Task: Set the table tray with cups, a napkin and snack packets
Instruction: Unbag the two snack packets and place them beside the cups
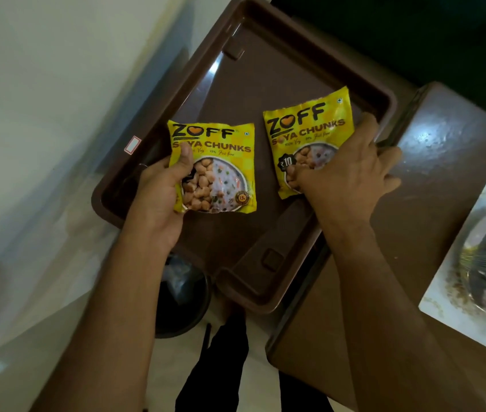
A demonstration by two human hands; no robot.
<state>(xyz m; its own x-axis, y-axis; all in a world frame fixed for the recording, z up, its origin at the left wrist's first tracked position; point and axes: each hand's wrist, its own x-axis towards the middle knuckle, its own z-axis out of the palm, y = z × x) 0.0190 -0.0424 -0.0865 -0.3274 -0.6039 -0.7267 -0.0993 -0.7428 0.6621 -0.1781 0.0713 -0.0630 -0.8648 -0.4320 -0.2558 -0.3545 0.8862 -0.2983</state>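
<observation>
Two yellow packets were over the brown tray [265, 69], one in each hand. The left hand [158, 197] gripped the left soya chunks packet [218, 168] by its lower left corner, thumb pressed across the front, fingers tucked behind. That packet was face up above the tray's floor; whether it touched the floor could not be told. The right hand [342, 173] lay palm down over the right soya chunks packet [304, 132], covering its lower right part, fingers spread along the edge next to the tray's right rim. That one looked flat on the tray floor, tilted a little. The two packets sat side by side, apart, with bare tray between them. Nothing else was in the tray. The tray itself rested on a brown table [443, 138], overhanging its left edge. Off to the right on the table was a white plate [455, 281] holding something dark and green, too blurred to name.
</observation>
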